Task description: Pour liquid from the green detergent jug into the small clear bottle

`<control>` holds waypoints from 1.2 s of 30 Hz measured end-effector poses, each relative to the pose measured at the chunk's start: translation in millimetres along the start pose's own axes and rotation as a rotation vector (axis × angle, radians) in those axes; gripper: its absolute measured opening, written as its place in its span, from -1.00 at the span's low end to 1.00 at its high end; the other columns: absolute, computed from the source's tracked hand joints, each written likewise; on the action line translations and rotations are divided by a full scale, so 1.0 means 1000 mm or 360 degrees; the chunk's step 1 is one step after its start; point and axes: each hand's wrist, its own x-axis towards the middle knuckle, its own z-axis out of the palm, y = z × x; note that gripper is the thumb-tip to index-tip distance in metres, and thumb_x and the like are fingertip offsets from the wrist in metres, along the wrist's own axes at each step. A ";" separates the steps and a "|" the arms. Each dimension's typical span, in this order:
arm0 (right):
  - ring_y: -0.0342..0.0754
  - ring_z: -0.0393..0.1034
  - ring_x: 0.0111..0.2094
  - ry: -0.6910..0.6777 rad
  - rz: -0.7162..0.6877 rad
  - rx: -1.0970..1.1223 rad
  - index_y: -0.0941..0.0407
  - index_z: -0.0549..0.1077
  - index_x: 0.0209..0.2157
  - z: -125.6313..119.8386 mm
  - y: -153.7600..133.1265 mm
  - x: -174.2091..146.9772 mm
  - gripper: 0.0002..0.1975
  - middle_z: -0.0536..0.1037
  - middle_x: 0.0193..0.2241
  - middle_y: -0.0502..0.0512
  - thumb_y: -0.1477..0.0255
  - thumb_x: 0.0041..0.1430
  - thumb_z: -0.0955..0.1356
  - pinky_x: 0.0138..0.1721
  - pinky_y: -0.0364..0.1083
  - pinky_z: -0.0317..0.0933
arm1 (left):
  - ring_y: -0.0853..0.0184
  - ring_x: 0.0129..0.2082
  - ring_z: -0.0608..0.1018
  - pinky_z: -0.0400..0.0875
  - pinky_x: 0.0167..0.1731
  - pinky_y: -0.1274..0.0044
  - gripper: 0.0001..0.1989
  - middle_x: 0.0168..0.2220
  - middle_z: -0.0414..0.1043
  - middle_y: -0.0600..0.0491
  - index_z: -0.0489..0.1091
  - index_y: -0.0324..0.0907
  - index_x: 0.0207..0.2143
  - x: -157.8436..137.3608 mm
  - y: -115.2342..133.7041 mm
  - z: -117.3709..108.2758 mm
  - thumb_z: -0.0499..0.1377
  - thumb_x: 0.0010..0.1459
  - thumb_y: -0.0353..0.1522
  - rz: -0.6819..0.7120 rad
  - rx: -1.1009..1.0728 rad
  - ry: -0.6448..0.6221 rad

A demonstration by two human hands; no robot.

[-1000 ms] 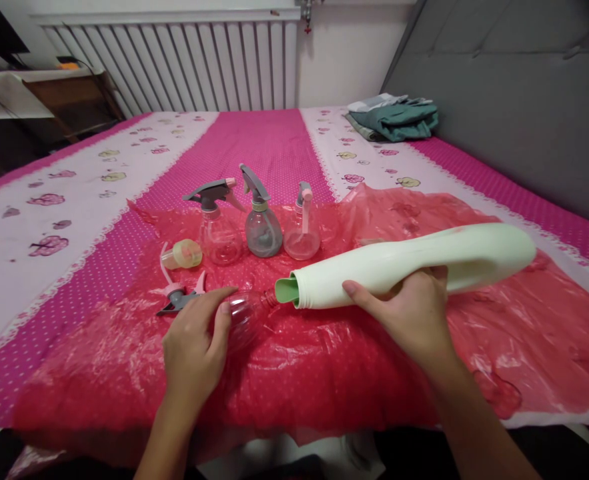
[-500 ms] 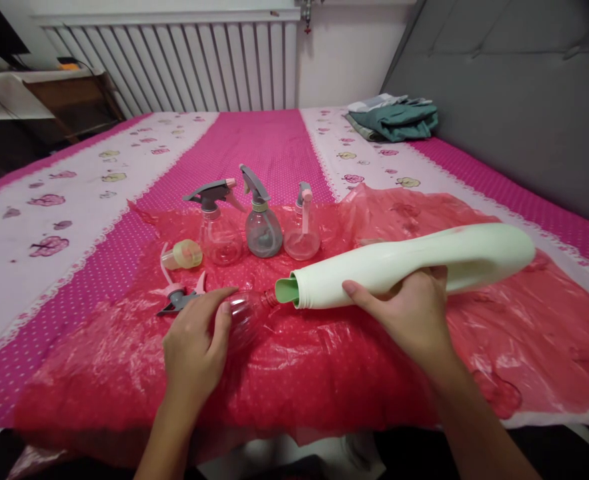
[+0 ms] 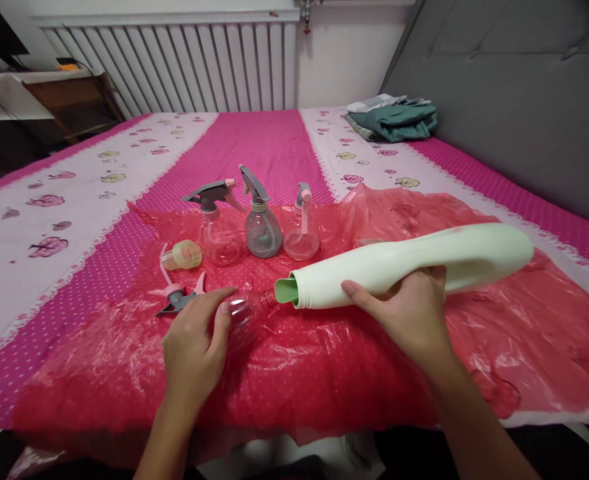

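My left hand (image 3: 197, 337) is wrapped round a clear plastic bottle (image 3: 247, 317), which lies tilted with its neck pointing up and right. In my right hand (image 3: 409, 310) is a pale green plastic jug (image 3: 364, 263), tipped nearly flat. Its green spout (image 3: 287, 291) meets the bottle's open neck; whether it sits inside or just against it, I cannot tell. No stream of liquid shows. A grey and pink spray head (image 3: 177, 298) lies just beyond my left fingers. Behind it rests a small yellowish-capped container (image 3: 184, 255) on its side.
Three spray bottles with heads on, a clear one (image 3: 219, 240), a grey one (image 3: 263, 230) and another clear one (image 3: 301, 240), stand behind the jug. Red plastic sheeting (image 3: 314, 380) covers the bed's near part. Folded clothes (image 3: 394, 119) lie farther back by the grey headboard (image 3: 494, 100).
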 end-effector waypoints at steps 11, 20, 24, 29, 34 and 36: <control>0.39 0.46 0.12 -0.0033 0.0004 -0.0008 0.12 0.62 -0.16 0.000 0.001 0.000 -0.15 0.65 -0.12 0.23 -0.38 -0.09 0.36 0.35 0.36 0.02 | 0.07 -0.06 0.69 0.48 -0.05 0.29 -0.55 -0.07 0.71 -0.04 0.63 -0.12 0.00 0.000 0.002 -0.001 -0.01 0.48 -0.14 -0.0020 -0.0002 -0.0010; 0.41 0.44 0.12 0.0002 0.0003 -0.0005 0.14 0.62 -0.17 0.001 0.001 -0.001 -0.10 0.65 -0.15 0.27 -0.41 -0.13 0.37 0.35 0.36 0.02 | 0.07 -0.06 0.69 0.48 -0.05 0.29 -0.57 -0.06 0.71 -0.03 0.63 -0.11 -0.01 0.000 0.003 -0.001 0.00 0.47 -0.15 -0.0047 -0.0019 -0.0025; 0.39 0.46 0.10 -0.0019 0.0010 0.0026 0.13 0.61 -0.19 0.000 0.001 -0.001 -0.17 0.65 -0.14 0.26 -0.36 -0.11 0.38 0.37 0.34 -0.01 | 0.07 -0.05 0.68 0.48 -0.04 0.29 -0.56 -0.06 0.71 -0.03 0.63 -0.10 0.00 0.000 0.003 -0.001 -0.01 0.47 -0.14 -0.0050 -0.0017 -0.0025; 0.41 0.46 0.10 -0.0029 0.0020 0.0032 0.13 0.60 -0.20 -0.001 0.000 0.000 -0.19 0.65 -0.14 0.25 -0.33 -0.13 0.39 0.36 0.36 0.00 | 0.07 -0.06 0.68 0.47 -0.06 0.29 -0.56 -0.06 0.71 -0.05 0.63 -0.13 0.00 0.000 0.002 -0.001 -0.01 0.48 -0.15 -0.0040 -0.0012 -0.0015; 0.40 0.46 0.12 -0.0047 0.0020 0.0025 0.13 0.61 -0.18 -0.001 0.000 -0.001 -0.19 0.65 -0.14 0.24 -0.33 -0.11 0.39 0.36 0.35 0.00 | 0.07 -0.06 0.68 0.47 -0.05 0.29 -0.56 -0.06 0.71 -0.05 0.63 -0.14 -0.01 -0.001 0.002 -0.001 0.00 0.48 -0.15 -0.0028 -0.0025 -0.0012; 0.39 0.46 0.11 -0.0044 0.0005 0.0018 0.13 0.61 -0.16 -0.001 0.001 -0.001 -0.16 0.65 -0.13 0.26 -0.35 -0.09 0.38 0.35 0.36 0.00 | 0.06 -0.06 0.68 0.47 -0.05 0.28 -0.56 -0.07 0.71 -0.05 0.63 -0.13 -0.01 -0.001 0.002 -0.001 0.00 0.48 -0.15 -0.0034 -0.0021 -0.0016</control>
